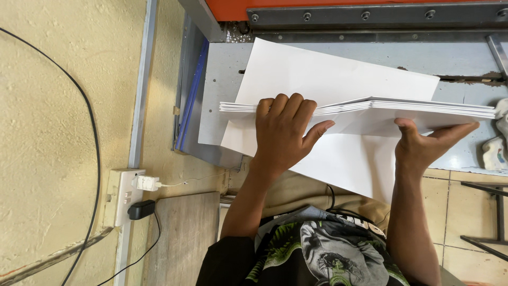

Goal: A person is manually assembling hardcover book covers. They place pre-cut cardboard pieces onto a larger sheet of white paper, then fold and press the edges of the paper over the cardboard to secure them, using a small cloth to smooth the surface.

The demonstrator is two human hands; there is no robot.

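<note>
While both hands grip, paper stack (402,107) lies sideways — left-to-right.

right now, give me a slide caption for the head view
Both hands, left hand and right hand, hold a stack of white sheets on edge over a grey metal table.

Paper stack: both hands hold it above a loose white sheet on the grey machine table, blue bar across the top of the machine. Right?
Not quite: the bar across the top of the machine is orange-red, not blue. The head view shows it. The rest stands: the left hand and the right hand hold the paper stack above a loose white sheet on the grey machine table.
</note>
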